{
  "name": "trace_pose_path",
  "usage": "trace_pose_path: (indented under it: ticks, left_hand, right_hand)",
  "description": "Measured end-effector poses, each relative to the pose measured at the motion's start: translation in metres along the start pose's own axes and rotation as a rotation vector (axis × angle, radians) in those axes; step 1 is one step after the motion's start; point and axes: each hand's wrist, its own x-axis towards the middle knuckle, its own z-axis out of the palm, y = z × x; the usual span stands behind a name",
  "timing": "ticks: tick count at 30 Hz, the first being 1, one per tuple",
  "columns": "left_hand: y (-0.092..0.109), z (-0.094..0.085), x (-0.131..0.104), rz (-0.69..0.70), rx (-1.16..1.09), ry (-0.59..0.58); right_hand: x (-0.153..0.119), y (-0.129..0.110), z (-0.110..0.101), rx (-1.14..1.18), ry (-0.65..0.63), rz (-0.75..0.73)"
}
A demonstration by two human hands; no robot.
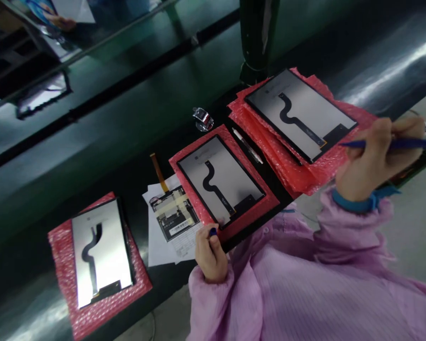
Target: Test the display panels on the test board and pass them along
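Observation:
My left hand (210,253) is closed round a small dark blue object (213,232) at the near corner of the middle display panel (220,180). That silver panel carries a black curved flex cable and lies on red bubble wrap (270,203). Over at the right, my right hand (376,156) grips a blue pen-like tool (401,143), its tip pointing left over the near end of the right panel (298,113). The right panel rests on a stack of red bubble-wrap pouches (287,175).
A third panel (102,251) lies on red bubble wrap at the left. Papers (156,255) sit under a small electronic part (173,213). A white pen (247,146) and a shiny metal item (203,119) lie on the dark bench. A dark post (257,38) stands behind.

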Motion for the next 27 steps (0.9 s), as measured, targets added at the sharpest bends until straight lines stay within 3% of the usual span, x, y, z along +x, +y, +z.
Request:
trace_pose_path:
  ticks: [2,6,10,17,22,27]
  left_hand:
    - [0.008,-0.002,-0.002,-0.027,-0.100,-0.021]
    - [0.031,-0.006,-0.002,-0.163,-0.300,-0.188]
    - [0.043,-0.009,0.002,-0.185,-0.441,-0.323]
    - [0.043,-0.010,-0.002,-0.196,-0.470,-0.334]
    - [0.050,-0.011,0.001,-0.189,-0.511,-0.342]
    - [0.056,-0.005,0.002,-0.191,-0.711,-0.261]
  right_hand:
    - [-0.027,-0.003,0.026,0.131,-0.092,0.048]
    - [-0.073,-0.007,0.077,0.393,-0.367,0.156]
    - [-0.091,-0.004,0.107,0.598,-0.614,0.238]
    - [-0.096,0.001,0.116,0.423,-0.604,0.186]
    - [-0.107,0.000,0.121,0.200,-0.602,-0.044]
    - [-0.108,-0.004,0.128,0.116,-0.732,-0.148]
